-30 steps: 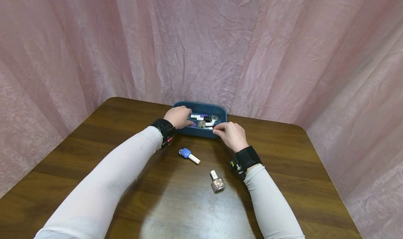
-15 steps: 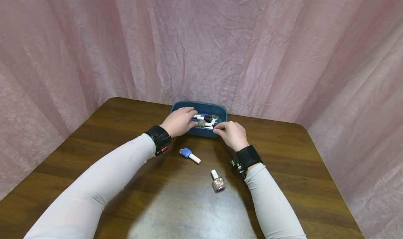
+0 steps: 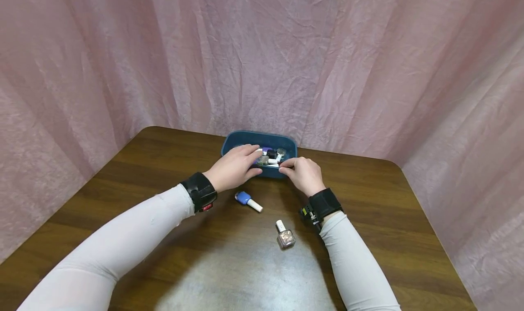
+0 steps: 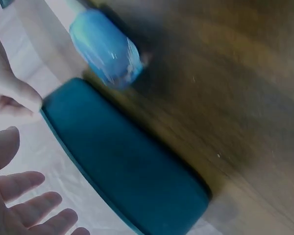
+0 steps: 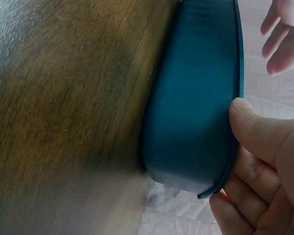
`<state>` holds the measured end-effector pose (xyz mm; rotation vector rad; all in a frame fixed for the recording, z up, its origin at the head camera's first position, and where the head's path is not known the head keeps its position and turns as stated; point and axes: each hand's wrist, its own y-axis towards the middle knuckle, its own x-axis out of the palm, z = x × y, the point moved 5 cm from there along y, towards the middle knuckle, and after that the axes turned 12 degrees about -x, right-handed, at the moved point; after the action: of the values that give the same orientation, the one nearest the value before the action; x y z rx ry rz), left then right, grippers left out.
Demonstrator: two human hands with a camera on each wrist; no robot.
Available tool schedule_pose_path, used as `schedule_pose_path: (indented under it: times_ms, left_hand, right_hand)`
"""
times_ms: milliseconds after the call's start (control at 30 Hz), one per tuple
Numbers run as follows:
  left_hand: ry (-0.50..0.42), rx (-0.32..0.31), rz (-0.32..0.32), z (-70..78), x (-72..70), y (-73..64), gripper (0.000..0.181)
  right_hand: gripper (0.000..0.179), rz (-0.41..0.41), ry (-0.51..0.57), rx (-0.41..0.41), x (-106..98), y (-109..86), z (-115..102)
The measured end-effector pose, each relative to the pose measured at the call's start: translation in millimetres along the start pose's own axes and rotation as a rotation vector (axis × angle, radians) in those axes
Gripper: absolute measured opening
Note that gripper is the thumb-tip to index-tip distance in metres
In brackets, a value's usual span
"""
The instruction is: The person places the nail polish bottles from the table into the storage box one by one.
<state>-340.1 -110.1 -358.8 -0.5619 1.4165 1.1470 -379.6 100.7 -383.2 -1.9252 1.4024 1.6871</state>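
In the head view a dark blue plastic bin (image 3: 233,140) stands at the back of the table, holding several nail polish bottles (image 3: 272,154) with white or black caps. My right hand (image 3: 304,174) grips its rim near the front right corner; the thumb (image 5: 242,110) lies on the outer wall in the right wrist view. Fingers spread and holding nothing, my left hand (image 3: 233,168) hovers over the bin's left part and hides some bottles. Nearer me lie a blue nail polish bottle (image 3: 243,198) with a white cap and a glittery nail polish bottle (image 3: 286,239).
The brown wooden table (image 3: 368,229) has rounded far corners. A pink curtain (image 3: 262,65) hangs close behind the bin and along both sides.
My left hand has come away from the bin's left end, sliding right and its wrist toward me, with the fingers spreading. The right hand has stayed on the rim.
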Motion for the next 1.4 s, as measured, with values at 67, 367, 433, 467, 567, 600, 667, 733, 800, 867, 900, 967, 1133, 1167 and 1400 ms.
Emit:
schedule_pose_path:
  times_ms: [67,367,433,467,567,600,667,733,800,867,900,967,1133,1167,1400]
  left_hand:
    - [-0.004,0.034,0.015,5.1,-1.5,-5.0,0.055]
    - [-0.007,0.142,0.072,23.0,-5.7,-23.7,0.055]
    - [-0.003,0.161,0.081,26.1,-7.2,-27.8,0.056]
    - [0.002,0.167,0.081,27.6,-7.7,-29.8,0.057]
    - [0.019,0.190,0.091,31.4,-8.5,-36.1,0.057]
    - [0.028,0.194,0.092,32.5,-8.4,-38.1,0.057]
    - [0.040,0.202,0.093,35.0,-8.6,-41.5,0.057]
    - [0.047,0.211,0.096,37.6,-8.9,-44.8,0.056]
    - [0.048,0.218,0.097,40.4,-9.3,-48.0,0.056]
    - [0.049,0.230,0.103,43.3,-9.3,-51.7,0.056]
    - [0.054,0.237,0.106,44.5,-8.8,-53.6,0.057]
    - [0.060,0.250,0.111,46.5,-7.3,-57.6,0.058]
    - [0.075,0.262,0.095,48.8,-2.7,-66.7,0.062]
    - [0.076,0.260,0.086,48.9,-1.9,-68.3,0.062]
    - [0.064,0.255,0.034,48.8,5.0,-77.0,0.059]
  right_hand:
    - [0.019,0.000,0.000,-0.002,0,0.3,0]
    - [0.020,0.001,0.001,-0.005,2,0.3,1]
    - [0.020,-0.003,0.001,-0.003,2,0.4,1]
    - [0.020,-0.004,0.000,-0.002,2,0.4,1]
    - [0.019,-0.004,0.003,-0.007,2,0.7,1]
    - [0.019,-0.003,0.004,-0.010,1,0.7,0]
    - [0.019,-0.003,0.009,-0.012,1,0.7,0]
    - [0.019,-0.003,0.010,-0.013,1,0.6,0]
    - [0.019,-0.006,0.010,-0.011,1,0.3,0]
    - [0.019,-0.010,0.011,-0.006,1,0.1,0]
    - [0.020,-0.010,0.006,-0.007,0,-0.1,-1]
    - [0.020,-0.010,0.004,-0.004,0,-0.4,-1]
    - [0.021,-0.008,0.000,-0.002,0,-0.8,-1]
    - [0.021,-0.007,0.001,-0.003,0,-0.8,-1]
    - [0.021,-0.007,0.005,-0.008,1,-0.4,1]
